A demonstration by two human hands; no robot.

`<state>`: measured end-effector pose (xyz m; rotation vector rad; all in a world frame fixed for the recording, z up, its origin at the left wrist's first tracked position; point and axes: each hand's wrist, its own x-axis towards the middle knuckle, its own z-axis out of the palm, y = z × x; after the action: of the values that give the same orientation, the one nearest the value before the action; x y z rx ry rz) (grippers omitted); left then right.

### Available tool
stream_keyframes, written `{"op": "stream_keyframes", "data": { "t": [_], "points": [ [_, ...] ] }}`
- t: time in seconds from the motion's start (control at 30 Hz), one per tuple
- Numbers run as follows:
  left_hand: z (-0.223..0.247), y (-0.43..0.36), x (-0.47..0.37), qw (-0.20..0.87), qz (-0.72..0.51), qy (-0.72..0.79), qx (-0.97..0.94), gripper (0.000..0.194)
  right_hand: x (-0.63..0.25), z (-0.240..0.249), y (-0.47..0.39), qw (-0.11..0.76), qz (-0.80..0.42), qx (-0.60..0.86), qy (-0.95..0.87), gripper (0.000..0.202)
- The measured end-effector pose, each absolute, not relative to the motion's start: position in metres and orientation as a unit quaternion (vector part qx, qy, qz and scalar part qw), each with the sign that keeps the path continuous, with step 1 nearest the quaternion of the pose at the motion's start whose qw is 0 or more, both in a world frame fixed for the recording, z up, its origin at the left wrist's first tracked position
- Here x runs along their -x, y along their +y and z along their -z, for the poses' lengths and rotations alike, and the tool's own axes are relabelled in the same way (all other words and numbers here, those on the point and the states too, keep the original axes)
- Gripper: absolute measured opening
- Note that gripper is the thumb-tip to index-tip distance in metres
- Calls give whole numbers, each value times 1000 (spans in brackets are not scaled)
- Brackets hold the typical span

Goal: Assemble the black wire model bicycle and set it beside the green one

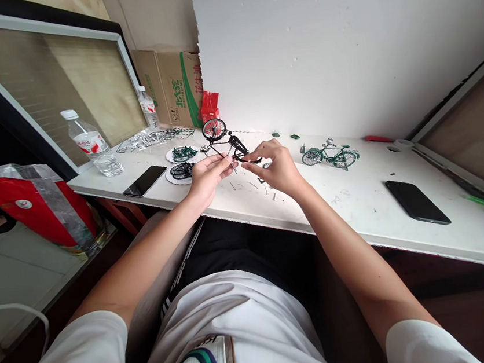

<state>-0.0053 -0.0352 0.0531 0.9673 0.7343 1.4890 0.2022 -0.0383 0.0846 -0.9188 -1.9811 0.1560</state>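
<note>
A black model bicycle (238,144), partly assembled, is held up over the front of the table, its one red-spoked wheel (214,130) pointing away from me. My left hand (212,174) pinches the near left of its frame between thumb and fingers. Close by, my right hand (277,164) is closed with its fingertips at the black near end of the bicycle; exactly what they grip is hidden. Beneath the hands lie several tiny loose pins and metal bits (253,186). Black parts (182,171) and green parts (183,153) fill two small white dishes left of my left hand.
A finished-looking green model bicycle (330,154) stands to the right. Two phones, one left (145,181) and one right (417,201), lie flat. Water bottles (94,144), clear wrapping (145,139), a red box (209,106) and a carton (170,87) occupy the back left.
</note>
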Motion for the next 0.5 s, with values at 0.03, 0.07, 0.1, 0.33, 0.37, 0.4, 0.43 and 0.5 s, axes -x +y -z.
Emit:
{"op": "stream_keyframes", "data": {
  "t": [0.03, 0.07, 0.1, 0.33, 0.37, 0.4, 0.43, 0.5],
  "points": [
    [-53, -36, 5, 565, -638, 317, -417, 39, -202, -84, -38, 459, -66, 372, -804, 16],
    [-53, -36, 5, 554, -640, 322, -423, 41, -202, -84, -38, 459, -69, 371, -804, 16],
    [-52, -37, 4, 540, -643, 330, -431, 43, -202, -83, -37, 459, -74, 371, -804, 16],
    [-52, -37, 4, 421, -655, 382, -498, 53, -199, -80, -36, 423, -138, 411, -796, 12],
    [-51, -36, 4, 406, -653, 386, -509, 53, -198, -79, -35, 416, -149, 413, -796, 11],
    [-51, -36, 5, 390, -651, 390, -521, 51, -198, -78, -35, 411, -157, 414, -797, 11],
    [-50, -35, 5, 374, -650, 392, -533, 49, -198, -78, -34, 406, -162, 415, -798, 12],
    [-49, -35, 6, 339, -649, 391, -557, 44, -197, -76, -33, 394, -168, 418, -801, 12]
  ]
}}
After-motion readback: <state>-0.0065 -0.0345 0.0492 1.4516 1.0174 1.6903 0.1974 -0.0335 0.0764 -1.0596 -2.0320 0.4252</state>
